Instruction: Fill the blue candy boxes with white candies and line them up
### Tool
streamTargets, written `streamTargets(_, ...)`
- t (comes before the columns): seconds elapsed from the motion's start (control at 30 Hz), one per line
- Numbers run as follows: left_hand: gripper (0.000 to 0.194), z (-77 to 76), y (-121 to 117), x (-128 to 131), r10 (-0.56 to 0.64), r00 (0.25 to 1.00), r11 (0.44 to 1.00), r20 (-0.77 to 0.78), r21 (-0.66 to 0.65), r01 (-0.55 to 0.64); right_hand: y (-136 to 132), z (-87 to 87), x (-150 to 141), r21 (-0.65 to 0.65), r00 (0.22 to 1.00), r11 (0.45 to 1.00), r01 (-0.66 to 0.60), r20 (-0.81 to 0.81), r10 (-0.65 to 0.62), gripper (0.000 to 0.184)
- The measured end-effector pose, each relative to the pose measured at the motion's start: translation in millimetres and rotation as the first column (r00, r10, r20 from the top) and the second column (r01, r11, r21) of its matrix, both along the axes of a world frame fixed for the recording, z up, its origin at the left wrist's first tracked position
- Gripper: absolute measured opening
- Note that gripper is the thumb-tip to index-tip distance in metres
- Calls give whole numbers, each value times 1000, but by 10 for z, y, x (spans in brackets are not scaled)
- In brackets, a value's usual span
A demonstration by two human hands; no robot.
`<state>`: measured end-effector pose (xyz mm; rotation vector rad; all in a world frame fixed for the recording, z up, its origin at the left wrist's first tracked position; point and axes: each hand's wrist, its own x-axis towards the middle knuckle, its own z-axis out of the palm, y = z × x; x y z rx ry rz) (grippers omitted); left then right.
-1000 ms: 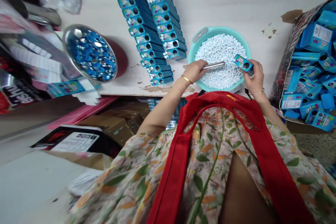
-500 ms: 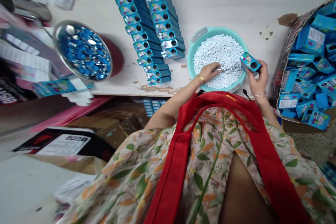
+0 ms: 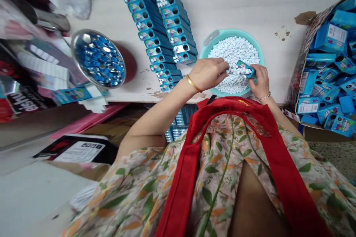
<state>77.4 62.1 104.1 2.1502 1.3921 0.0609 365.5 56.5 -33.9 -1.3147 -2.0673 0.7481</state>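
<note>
My right hand (image 3: 259, 81) grips a small blue candy box (image 3: 244, 69) with a round hole in its top, tilted over the teal basin (image 3: 260, 44). White candies (image 3: 233, 46) fill the basin, and some lie on the box's top around the hole. My left hand (image 3: 210, 72) is over the basin's left side, its fingers closed together near the box. Some white candies show at its fingertips; what exactly the fingers hold is hidden.
Two rows of upright blue boxes (image 3: 158, 40) with holes on top stand left of the basin. Further left is a steel bowl (image 3: 122, 59) of blue and silver caps. A carton (image 3: 303, 63) full of blue boxes sits at the right.
My right hand has brought the box left and over the candies, and candies now lie on its top. My left hand has lifted from among the candies and turned toward the box.
</note>
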Motion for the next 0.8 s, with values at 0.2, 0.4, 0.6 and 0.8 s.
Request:
streamTargets(0.2, 32, 363, -78, 297, -10, 996, 995, -89, 101, 19, -36, -51, -61, -7, 1000, 1000, -29, 1, 29, 42)
streamTargets(0.4, 27, 260, -113, 74, 37, 999, 991, -34, 130, -33, -20, -83, -2, -37, 1000, 999, -14, -13, 14, 44)
streamTargets(0.6, 26, -694, -268, -572, 200, 980, 980, -8, 13, -200, 36, -83, 130, -75, 999, 997, 34, -22, -36, 50)
streamTargets(0.8, 23, -1580, -285, 0, 259, 962, 934, -85, -230, -272, 94, -10, 251, -80, 994, 993, 91, -59, -96, 56)
